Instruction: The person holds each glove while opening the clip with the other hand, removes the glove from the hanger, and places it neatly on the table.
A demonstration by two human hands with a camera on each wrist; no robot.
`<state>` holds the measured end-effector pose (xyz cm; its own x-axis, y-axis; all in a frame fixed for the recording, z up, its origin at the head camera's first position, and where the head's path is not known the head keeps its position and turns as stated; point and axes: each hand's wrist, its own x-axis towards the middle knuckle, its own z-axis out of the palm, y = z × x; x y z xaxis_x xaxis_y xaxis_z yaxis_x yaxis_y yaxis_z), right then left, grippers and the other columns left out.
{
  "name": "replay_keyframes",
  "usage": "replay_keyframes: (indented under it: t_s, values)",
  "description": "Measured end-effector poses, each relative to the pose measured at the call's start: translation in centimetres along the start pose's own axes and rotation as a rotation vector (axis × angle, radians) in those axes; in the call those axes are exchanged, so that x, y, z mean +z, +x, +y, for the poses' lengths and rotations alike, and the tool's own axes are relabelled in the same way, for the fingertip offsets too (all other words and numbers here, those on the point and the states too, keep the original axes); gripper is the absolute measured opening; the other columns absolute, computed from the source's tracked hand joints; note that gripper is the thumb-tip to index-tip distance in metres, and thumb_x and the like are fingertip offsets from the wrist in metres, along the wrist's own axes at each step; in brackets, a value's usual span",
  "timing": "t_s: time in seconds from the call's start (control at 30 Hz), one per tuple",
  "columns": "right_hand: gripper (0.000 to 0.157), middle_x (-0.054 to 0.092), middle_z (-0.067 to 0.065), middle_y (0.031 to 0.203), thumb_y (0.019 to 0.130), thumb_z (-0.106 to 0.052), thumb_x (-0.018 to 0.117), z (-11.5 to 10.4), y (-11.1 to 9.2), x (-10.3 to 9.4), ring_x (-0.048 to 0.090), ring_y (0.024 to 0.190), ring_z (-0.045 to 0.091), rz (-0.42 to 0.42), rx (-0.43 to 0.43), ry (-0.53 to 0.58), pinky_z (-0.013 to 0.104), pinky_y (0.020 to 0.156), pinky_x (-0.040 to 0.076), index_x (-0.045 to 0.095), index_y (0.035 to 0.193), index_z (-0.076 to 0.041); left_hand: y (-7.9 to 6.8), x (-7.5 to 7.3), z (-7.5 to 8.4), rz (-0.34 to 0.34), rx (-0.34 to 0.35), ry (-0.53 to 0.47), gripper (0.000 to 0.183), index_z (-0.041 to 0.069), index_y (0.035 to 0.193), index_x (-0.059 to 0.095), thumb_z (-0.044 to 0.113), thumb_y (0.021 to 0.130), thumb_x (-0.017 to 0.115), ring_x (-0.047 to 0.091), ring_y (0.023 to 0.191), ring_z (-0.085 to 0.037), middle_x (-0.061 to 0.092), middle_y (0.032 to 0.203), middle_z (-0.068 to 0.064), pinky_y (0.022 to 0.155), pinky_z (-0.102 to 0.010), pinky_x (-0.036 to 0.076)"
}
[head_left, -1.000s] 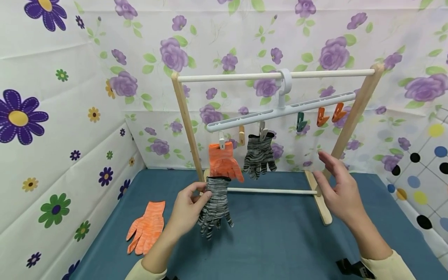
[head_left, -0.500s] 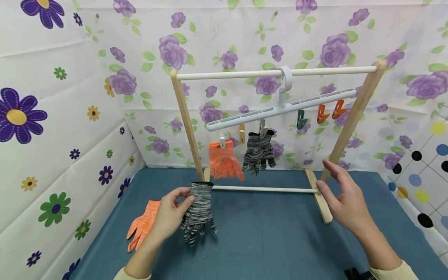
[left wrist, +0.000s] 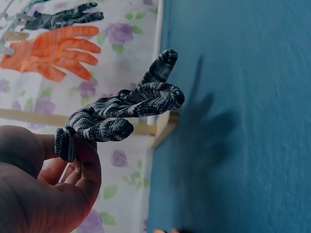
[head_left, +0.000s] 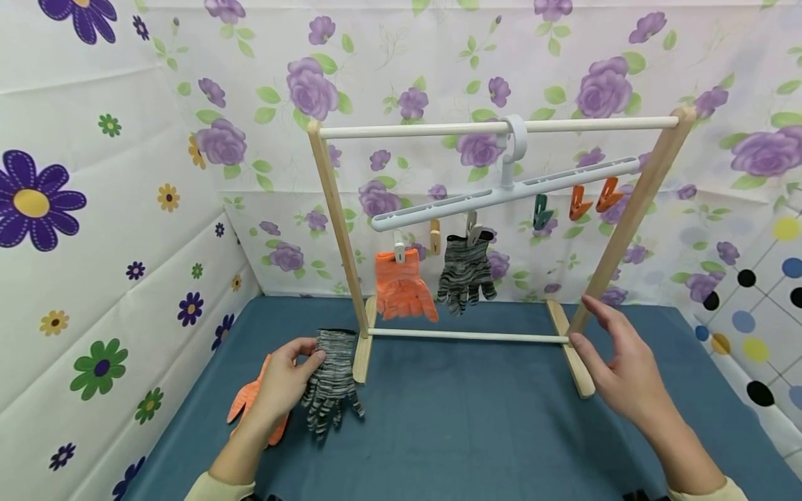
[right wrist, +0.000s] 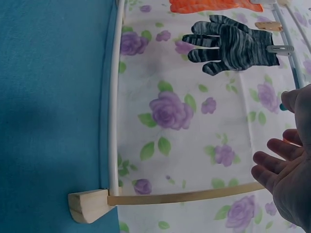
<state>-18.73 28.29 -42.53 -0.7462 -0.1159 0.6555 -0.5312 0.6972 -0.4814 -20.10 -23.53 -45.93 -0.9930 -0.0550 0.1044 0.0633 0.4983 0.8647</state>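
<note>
My left hand pinches a black-and-grey knit glove near its cuff, with the glove's fingers pointing down. In the left wrist view the same glove dangles over the cloth, its shadow falling there. Partly hidden behind my left hand and forearm, an orange glove lies on the table. From a white hanger hang another orange glove and a second black-and-grey glove, each by one clip. My right hand is held near the rack's right foot, fingers extended and holding nothing.
A wooden rack with a white top rod carries the hanger, which slants up to the right. On the hanger also hang a wooden clip, a green clip and two orange clips. Blue cloth covers the table.
My left hand has carried the black-and-grey glove left and slightly down, away from the hanging orange glove and over toward the one on the table. My right hand has lowered slightly.
</note>
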Motion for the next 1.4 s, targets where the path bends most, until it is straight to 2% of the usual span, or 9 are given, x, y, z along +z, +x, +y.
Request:
replay_keyframes:
  t_s: [0.13,0.33,0.43,0.57,0.83,1.07,1.3,1.33,1.4]
  values:
    - [0.066,0.051,0.018,0.156,0.100,-0.005,0.074,0.2,-0.4,0.0,0.054,0.133,0.046,-0.006,0.009,-0.017,0.004,0.108,0.025,0.046,0.160,-0.007,0.5,-0.2,-1.1,-0.008,-0.030,-0.017,0.037,-0.005,0.140,0.061,0.014,0.109,0.065,0.052,0.134,-0.038,0.064,0.125,-0.021,0.117,-0.066,0.031]
    - [0.066,0.053,0.021,0.153,0.099,-0.003,0.076,0.6,-1.1,-0.1,0.054,0.131,0.047,0.006,0.004,-0.026,0.004,0.108,0.026,0.047,0.159,-0.004,1.0,0.1,-2.4,-0.021,-0.056,-0.018,0.038,-0.007,0.141,0.060,0.012,0.109,0.064,0.052,0.131,-0.039,0.062,0.125,-0.022,0.117,-0.066,0.031]
    - [0.068,0.053,0.021,0.153,0.099,-0.004,0.076,0.8,-1.5,-0.2,0.054,0.131,0.046,0.005,0.012,-0.030,0.004,0.107,0.026,0.047,0.160,-0.007,1.3,0.4,-2.9,-0.016,-0.069,0.000,0.037,-0.008,0.140,0.060,0.011,0.108,0.064,0.056,0.124,-0.038,0.063,0.122,-0.021,0.110,-0.063,0.040]
    - [0.069,0.052,0.020,0.153,0.100,-0.006,0.075,1.1,-1.8,-0.3,0.052,0.133,0.044,-0.003,0.030,-0.039,0.004,0.107,0.025,0.045,0.162,-0.012,1.6,0.8,-3.3,0.001,-0.077,0.068,0.034,-0.007,0.136,0.063,0.011,0.108,0.064,0.061,0.109,-0.034,0.064,0.117,-0.019,0.090,-0.051,0.050]
    - [0.067,0.051,0.022,0.153,0.101,-0.009,0.074,1.1,-2.2,-0.6,0.052,0.132,0.050,-0.009,0.048,-0.036,0.003,0.105,0.024,0.044,0.162,-0.010,2.2,1.5,-4.1,0.017,-0.054,0.197,0.028,-0.005,0.130,0.067,0.008,0.105,0.067,0.056,0.067,-0.020,0.067,0.106,-0.017,0.060,-0.036,0.045]
    - [0.070,0.051,0.022,0.154,0.101,-0.009,0.074,1.4,-2.5,-0.5,0.052,0.133,0.048,-0.013,0.062,-0.036,0.003,0.105,0.023,0.043,0.163,-0.016,2.6,2.2,-4.4,0.004,-0.049,0.269,0.029,-0.007,0.129,0.065,0.006,0.103,0.069,0.049,0.058,-0.018,0.064,0.090,-0.010,0.056,-0.035,0.042]
    - [0.070,0.051,0.022,0.154,0.102,-0.011,0.075,1.5,-2.6,-0.4,0.051,0.135,0.047,-0.019,0.067,-0.052,0.004,0.106,0.023,0.043,0.164,-0.016,2.7,2.9,-4.4,-0.007,-0.065,0.443,0.039,-0.008,0.136,0.060,0.008,0.102,0.070,0.052,0.056,-0.019,0.060,0.077,-0.007,0.053,-0.036,0.042]
    - [0.070,0.051,0.022,0.154,0.101,-0.011,0.075,1.5,-2.6,-0.4,0.051,0.135,0.047,-0.020,0.068,-0.053,0.005,0.108,0.024,0.042,0.164,-0.017,2.7,2.9,-4.4,-0.006,-0.068,0.471,0.041,-0.008,0.137,0.060,0.009,0.101,0.071,0.054,0.056,-0.019,0.062,0.079,-0.008,0.053,-0.037,0.044]
    - [0.071,0.051,0.021,0.154,0.101,-0.011,0.075,1.5,-2.6,-0.4,0.051,0.136,0.047,-0.022,0.075,-0.054,0.021,0.117,0.033,0.042,0.164,-0.017,2.7,3.0,-4.3,0.001,-0.068,0.537,0.045,-0.008,0.138,0.059,0.011,0.100,0.074,0.060,0.063,-0.023,0.067,0.091,-0.014,0.056,-0.041,0.049]
